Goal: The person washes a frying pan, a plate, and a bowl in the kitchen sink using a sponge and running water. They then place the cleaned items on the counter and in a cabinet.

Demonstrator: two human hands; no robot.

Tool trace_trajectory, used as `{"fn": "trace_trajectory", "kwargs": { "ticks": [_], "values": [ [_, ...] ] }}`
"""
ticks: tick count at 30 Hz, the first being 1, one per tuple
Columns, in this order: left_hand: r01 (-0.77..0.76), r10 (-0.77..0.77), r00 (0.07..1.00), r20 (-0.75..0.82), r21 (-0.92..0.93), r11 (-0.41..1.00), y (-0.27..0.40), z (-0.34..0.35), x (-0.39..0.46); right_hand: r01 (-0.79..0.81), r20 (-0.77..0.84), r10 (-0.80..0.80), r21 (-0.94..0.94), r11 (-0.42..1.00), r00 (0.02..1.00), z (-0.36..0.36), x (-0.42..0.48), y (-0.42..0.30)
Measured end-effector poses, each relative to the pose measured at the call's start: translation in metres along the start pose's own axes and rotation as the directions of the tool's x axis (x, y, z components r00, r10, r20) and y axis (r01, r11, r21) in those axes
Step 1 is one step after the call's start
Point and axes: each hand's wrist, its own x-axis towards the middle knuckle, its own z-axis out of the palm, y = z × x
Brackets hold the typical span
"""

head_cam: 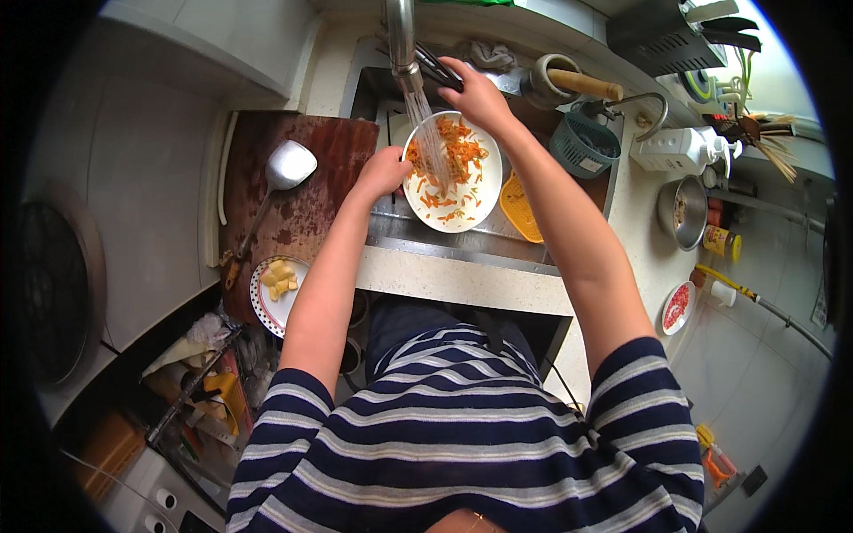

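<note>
My left hand [384, 174] grips the left rim of a white dish [481, 206], thumb on top. The dish is held over a steel sink [426, 245]. Shredded orange and pale green vegetables [460, 143], perhaps carrot, lie scattered in it. Above it, a metal faucet [402, 40] sends a spray of water [428, 143] onto the shreds. Just past the dish's far rim, my right hand [476, 96] is closed around dark slender sticks [440, 70] that look like chopsticks. Their far ends are partly hidden behind the faucet.
A metal spatula [291, 165] rests on a wooden board [340, 150] left of the sink, near a plate of pale yellow chunks [280, 276]. A yellow basket [521, 210], a green basket [585, 143] and a stone mortar [548, 90] stand right. Farther right are white pump bottles [673, 150] and a steel bowl [693, 213].
</note>
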Motion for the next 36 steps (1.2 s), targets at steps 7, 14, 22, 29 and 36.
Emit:
{"fn": "trace_trajectory", "kwargs": {
  "ticks": [7,14,22,29,36],
  "values": [
    [0.089,-0.059,0.992,0.116,-0.272,0.958,0.011,0.024,0.021,-0.295,-0.157,0.356,0.312,0.903,0.921,-0.034,-0.174,0.076],
    [0.028,-0.014,0.998,0.056,-0.255,0.967,0.011,0.058,0.011,-0.554,-0.230,0.560,0.096,0.827,0.796,-0.046,-0.336,0.085],
    [0.112,-0.064,0.988,0.140,-0.362,0.925,0.008,0.048,-0.010,-0.485,0.067,0.490,0.305,0.820,0.869,0.007,-0.330,0.035],
    [0.122,-0.046,0.982,0.183,-0.428,0.896,0.025,-0.001,-0.032,-0.295,0.156,0.265,0.211,0.932,0.951,0.047,-0.250,-0.019],
    [0.074,-0.019,0.993,0.114,-0.496,0.865,0.030,-0.004,-0.042,-0.379,0.000,0.387,0.195,0.905,0.922,0.040,-0.224,0.014]
  ]
}}
